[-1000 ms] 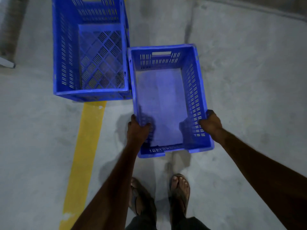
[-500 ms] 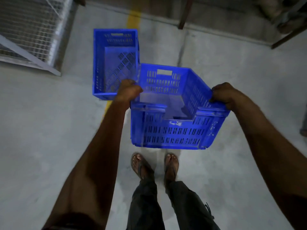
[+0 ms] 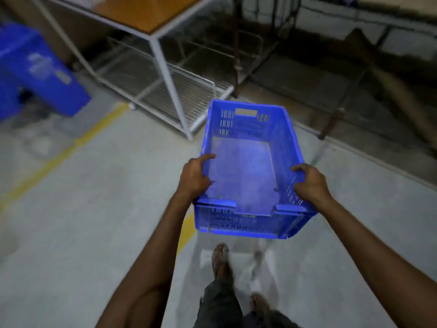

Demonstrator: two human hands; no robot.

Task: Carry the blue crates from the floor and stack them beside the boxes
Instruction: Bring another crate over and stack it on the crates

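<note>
**Carrying a blue crate over a concrete floor**

The crate (image 3: 244, 171) was held in the air in front of the person, both arms stretched forward and down, above the feet and near the corner of a metal rack (image 3: 169, 79). It was moulded blue plastic, oblong, with a smooth solid bottom, slotted walls and a cut-out handle in the far end wall; the near end wall had a dip in its rim.

The left hand (image 3: 195, 177) gripped the left long rim near the near end, forefinger lying out along the edge and the other fingers curled around the wall. The right hand (image 3: 311, 183) gripped the right rim opposite, fingers hooked over the top edge.

The floor (image 3: 94, 233) was pale, matt grey, crossed by a painted yellow line (image 3: 59, 155). The rack had thin white tube legs, a wire-mesh lower shelf and a brown board on top. At the far left stood more blue plastic (image 3: 40, 67) (too blurred to tell its shape). One sandalled foot (image 3: 220, 259) showed below the crate.
</note>
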